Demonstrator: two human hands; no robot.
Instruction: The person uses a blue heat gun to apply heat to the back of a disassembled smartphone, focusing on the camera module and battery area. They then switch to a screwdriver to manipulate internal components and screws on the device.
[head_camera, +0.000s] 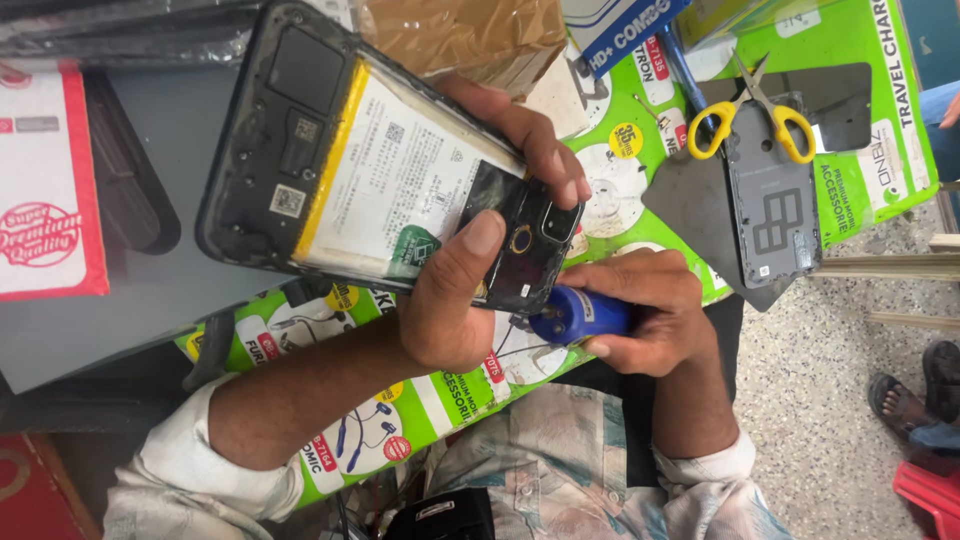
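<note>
Two hands (470, 290) (650, 310) grip phone (380, 170) beside scissors (750, 110)

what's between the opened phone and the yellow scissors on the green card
In the head view, round white stickers on the green card lie between the opened phone and the yellow scissors; the left hand's fingertips curl over the phone's edge there.

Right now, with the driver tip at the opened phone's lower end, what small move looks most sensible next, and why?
Probably seat the blue screwdriver tip squarely before turning. The right hand holds it at the edge of the black cover plate, while the left hand grips the opened phone tilted in the air, thumb on that plate. The tip's contact point is hidden.
</note>
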